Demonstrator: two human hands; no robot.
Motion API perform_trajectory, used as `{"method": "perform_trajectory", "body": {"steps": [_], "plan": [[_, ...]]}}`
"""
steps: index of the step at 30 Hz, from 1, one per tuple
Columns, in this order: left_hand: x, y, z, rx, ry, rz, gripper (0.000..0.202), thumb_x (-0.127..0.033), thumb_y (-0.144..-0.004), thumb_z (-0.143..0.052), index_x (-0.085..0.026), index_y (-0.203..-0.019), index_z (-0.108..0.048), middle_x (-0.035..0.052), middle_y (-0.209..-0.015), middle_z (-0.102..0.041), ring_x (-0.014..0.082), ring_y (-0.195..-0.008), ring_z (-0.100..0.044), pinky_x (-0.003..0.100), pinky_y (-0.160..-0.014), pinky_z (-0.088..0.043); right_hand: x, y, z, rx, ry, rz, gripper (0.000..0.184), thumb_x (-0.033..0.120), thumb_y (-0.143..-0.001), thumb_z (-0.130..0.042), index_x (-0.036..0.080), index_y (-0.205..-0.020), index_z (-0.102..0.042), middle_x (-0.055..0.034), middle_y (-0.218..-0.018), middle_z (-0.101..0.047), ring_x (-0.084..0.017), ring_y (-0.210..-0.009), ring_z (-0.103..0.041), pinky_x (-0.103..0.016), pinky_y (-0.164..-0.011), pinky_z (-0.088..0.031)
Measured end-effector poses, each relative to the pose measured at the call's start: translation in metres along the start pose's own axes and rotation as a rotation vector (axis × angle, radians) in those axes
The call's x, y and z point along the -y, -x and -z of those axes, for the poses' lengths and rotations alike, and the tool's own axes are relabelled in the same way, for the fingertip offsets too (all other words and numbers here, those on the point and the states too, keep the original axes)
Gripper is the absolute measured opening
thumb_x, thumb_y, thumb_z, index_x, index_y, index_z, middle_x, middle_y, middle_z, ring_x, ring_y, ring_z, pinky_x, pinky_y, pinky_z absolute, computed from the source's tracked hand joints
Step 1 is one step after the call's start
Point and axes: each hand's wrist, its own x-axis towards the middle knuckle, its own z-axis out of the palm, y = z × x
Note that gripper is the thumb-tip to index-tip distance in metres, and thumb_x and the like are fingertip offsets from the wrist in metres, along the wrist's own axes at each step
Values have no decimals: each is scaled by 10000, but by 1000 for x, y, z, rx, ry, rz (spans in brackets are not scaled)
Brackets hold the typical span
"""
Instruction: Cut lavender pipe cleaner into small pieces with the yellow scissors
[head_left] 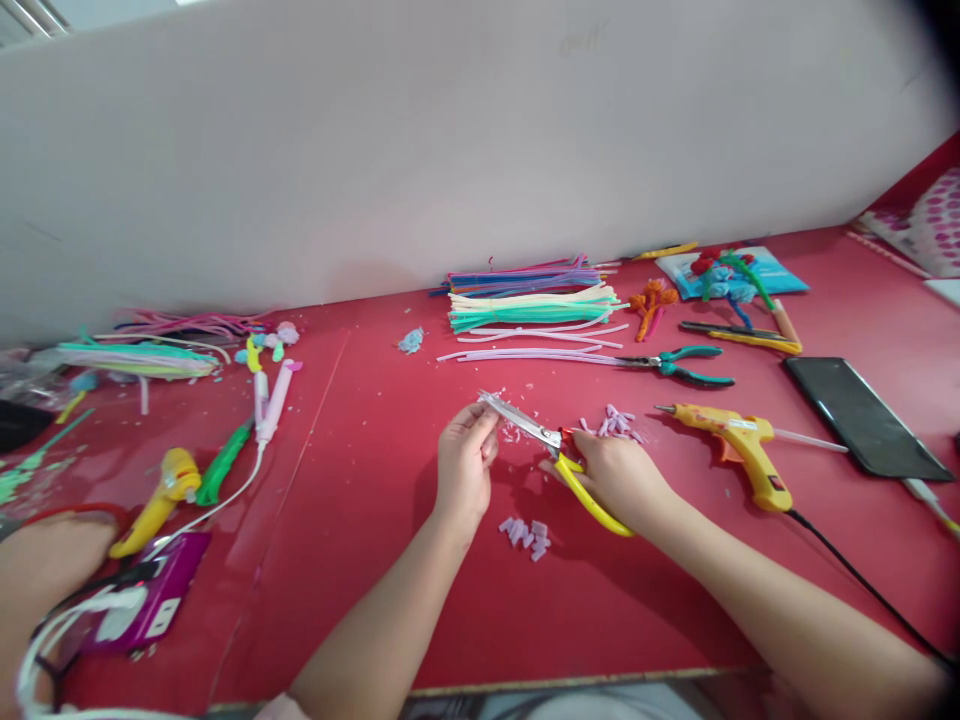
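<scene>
- Two hazards: the left hand (465,458) is pinched shut right at the scissors (534,428) tips, where a snip could nick a finger.
- Right hand (621,472) grips the handles; cut bits (527,533) may scatter.

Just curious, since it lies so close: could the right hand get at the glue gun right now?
Probably yes: the glue gun lies just beside the right hand, with nothing but table between. But that hand holds the scissors, so it would likely need to put them down first.
</scene>
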Motion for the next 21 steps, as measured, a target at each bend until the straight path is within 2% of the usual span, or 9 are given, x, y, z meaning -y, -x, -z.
{"method": "perform_trajectory", "body": {"steps": [3,7,12,15,18,21], "plan": [[-1,0,1,7,-15,7,148,-264,-668,-583,-140,-746,-560,-60,-477,-375,13,-368,-224,167,-350,-121,0,0,2,30,3,-10,407,546,-754,-341,168,-708,-485,-43,-564,-571,-136,-505,-537,-227,-443,-204],[-2,1,0,23,-12,-2,134,-256,-685,-573,-137,-740,-550,-41,-535,-432,6,-377,-235,164,-354,-120,-1,-1,6,55,1,-27,358,505,-763,-358,179,-706,-495,-37,-581,-579,-134,-516,-536,-218,-448,-214],[-3,2,-3,35,7,20,159,-270,-680,-581,-140,-758,-532,-27,-601,-464,2,-385,-258,162,-349,-120,-1,-1,13,-12,2,-125,446,609,-708,-344,187,-706,-488,-33,-578,-563,-155,-535,-548,-224,-460,-243],[-3,3,-5,65,-9,64,186,-291,-667,-593,-143,-753,-521,-20,-631,-483,2,-386,-279,160,-348,-123,-2,-3,16,-38,-21,-144,436,605,-696,-366,186,-717,-488,-36,-607,-567,-161,-551,-549,-228,-467,-249],[-3,5,-7,107,-19,111,198,-297,-661,-596,-147,-765,-520,-12,-653,-506,3,-384,-288,160,-347,-126,-4,-4,15,-47,-151,-132,365,535,-722,-382,185,-695,-486,-20,-571,-546,-138,-518,-515,-220,-463,-252],[0,8,-10,195,-41,186,182,-286,-664,-592,-144,-765,-538,-8,-639,-517,3,-377,-279,164,-355,-138,-3,-4,14,-57,-395,-96,287,447,-737,-394,179,-685,-481,3,-555,-518,-114,-503,-472,-205,-454,-264]]}}
